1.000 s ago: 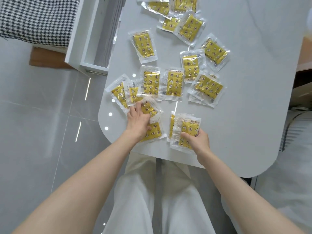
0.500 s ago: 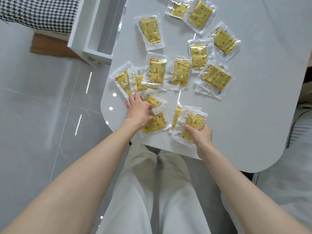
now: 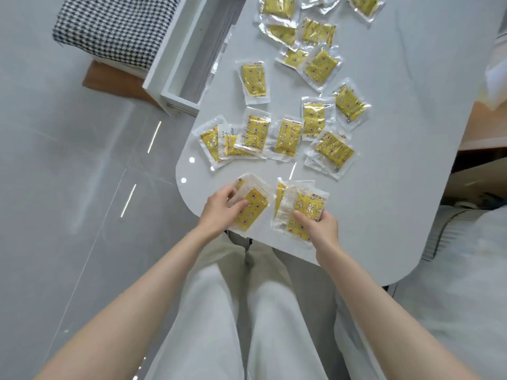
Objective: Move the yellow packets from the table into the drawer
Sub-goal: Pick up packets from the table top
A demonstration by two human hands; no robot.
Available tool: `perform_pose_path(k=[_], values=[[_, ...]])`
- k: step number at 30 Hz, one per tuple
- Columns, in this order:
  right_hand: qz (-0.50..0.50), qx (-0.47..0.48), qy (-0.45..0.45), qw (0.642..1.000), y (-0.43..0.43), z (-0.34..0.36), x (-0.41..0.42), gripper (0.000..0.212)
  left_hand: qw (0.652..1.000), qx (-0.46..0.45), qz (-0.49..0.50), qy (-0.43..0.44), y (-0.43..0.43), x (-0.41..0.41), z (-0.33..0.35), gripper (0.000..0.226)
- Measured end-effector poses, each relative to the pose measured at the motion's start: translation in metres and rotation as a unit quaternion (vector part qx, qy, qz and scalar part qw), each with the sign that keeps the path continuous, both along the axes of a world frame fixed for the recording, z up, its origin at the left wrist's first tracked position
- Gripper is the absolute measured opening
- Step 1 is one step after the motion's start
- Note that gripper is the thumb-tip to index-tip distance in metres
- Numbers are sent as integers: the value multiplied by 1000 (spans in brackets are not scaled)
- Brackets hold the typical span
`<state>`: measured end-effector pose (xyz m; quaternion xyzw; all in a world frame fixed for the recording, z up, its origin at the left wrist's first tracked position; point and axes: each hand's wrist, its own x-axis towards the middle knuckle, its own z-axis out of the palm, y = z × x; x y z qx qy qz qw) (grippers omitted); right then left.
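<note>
Several yellow packets in clear wrappers lie scattered over the white table (image 3: 411, 187). My left hand (image 3: 219, 208) grips a small stack of yellow packets (image 3: 252, 208) at the table's near edge. My right hand (image 3: 318, 223) holds a second stack of yellow packets (image 3: 301, 207) just to the right. More packets sit beyond, such as one (image 3: 286, 136) in the middle row and one (image 3: 254, 81) nearer the drawer. The white drawer (image 3: 175, 86) stands pulled out at the table's left side, its inside mostly hidden.
A chair with a black-and-white houndstooth cushion (image 3: 115, 26) stands left of the drawer. Grey tiled floor (image 3: 68, 187) lies to the left. My legs in pale trousers are below the table edge. Wooden furniture (image 3: 488, 127) borders the table on the right.
My left hand has drawn its packets back toward the near edge, away from the row beyond, and closed around them. My right hand stays on its stack. The view has shifted downward.
</note>
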<state>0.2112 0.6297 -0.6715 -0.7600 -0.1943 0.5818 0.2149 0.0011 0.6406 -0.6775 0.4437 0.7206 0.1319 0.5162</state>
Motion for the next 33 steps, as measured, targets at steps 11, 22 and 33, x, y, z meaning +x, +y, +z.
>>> perform_pose_path(k=[11,22,33], values=[[131,71,73,986,23,168,3,39,961,93,239,-104,-18,-24,184,21],[145,105,146,973,51,244,-97,22,936,121,312,-109,-28,-120,260,21],[52,97,151,982,72,231,-267,29,953,131,230,-145,34,-288,274,11]])
